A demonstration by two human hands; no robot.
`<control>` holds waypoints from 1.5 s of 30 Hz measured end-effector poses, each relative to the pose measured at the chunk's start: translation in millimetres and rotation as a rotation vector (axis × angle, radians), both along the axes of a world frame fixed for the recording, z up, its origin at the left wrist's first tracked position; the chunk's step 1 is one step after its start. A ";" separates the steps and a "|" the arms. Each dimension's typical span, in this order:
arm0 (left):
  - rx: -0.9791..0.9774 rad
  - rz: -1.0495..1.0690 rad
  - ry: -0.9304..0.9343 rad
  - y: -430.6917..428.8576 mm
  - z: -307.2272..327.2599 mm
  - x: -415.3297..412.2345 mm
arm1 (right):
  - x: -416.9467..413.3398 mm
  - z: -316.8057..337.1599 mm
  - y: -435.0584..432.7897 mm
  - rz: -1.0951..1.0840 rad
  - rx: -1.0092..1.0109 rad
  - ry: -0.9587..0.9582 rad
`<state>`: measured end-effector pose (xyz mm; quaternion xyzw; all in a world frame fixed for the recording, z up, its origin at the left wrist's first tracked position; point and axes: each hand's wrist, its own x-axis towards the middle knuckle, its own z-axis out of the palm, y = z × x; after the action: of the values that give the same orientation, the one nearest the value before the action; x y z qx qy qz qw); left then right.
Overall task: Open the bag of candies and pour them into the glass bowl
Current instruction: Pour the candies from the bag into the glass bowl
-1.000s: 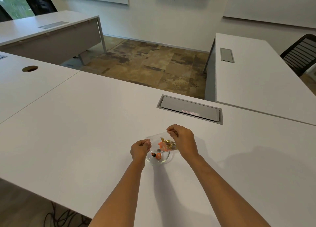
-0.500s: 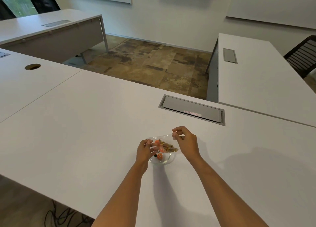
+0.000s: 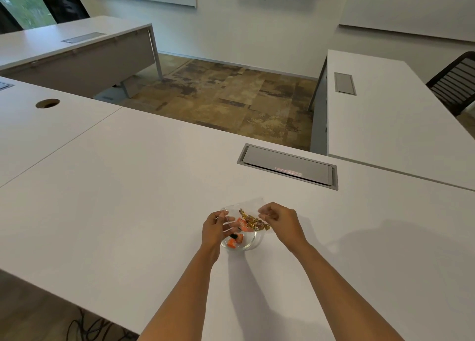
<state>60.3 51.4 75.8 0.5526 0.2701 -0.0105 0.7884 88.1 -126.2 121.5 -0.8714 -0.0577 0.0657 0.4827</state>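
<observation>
A small clear plastic bag (image 3: 244,207) with gold and orange wrapped candies (image 3: 250,222) hangs just above a small glass bowl (image 3: 253,243) on the white table. My left hand (image 3: 214,227) pinches the bag's left edge. My right hand (image 3: 279,218) pinches its right edge. Both hands hold the bag stretched between them over the bowl. Two or three orange candies (image 3: 235,240) lie inside the bowl, one with a dark end. The bowl's left side is hidden behind my left hand.
A grey cable hatch (image 3: 288,165) is set into the white table (image 3: 128,199) behind the bowl. A round cable hole (image 3: 47,103) sits far left. Another white table (image 3: 385,124) stands at the right with a black chair (image 3: 457,83). Cables lie on the floor at bottom left.
Both hands have shifted slightly with the bag over the bowl, and the candies in the bag have slid lower toward the bowl.
</observation>
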 end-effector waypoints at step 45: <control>0.091 -0.043 -0.123 -4.4 18.3 -32.5 | -38.2 -4.9 11.1 -0.503 0.518 0.175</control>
<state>27.9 46.9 94.2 0.5930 0.2094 0.0189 0.7773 49.9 -115.1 116.6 -0.6983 0.1849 0.0028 0.6915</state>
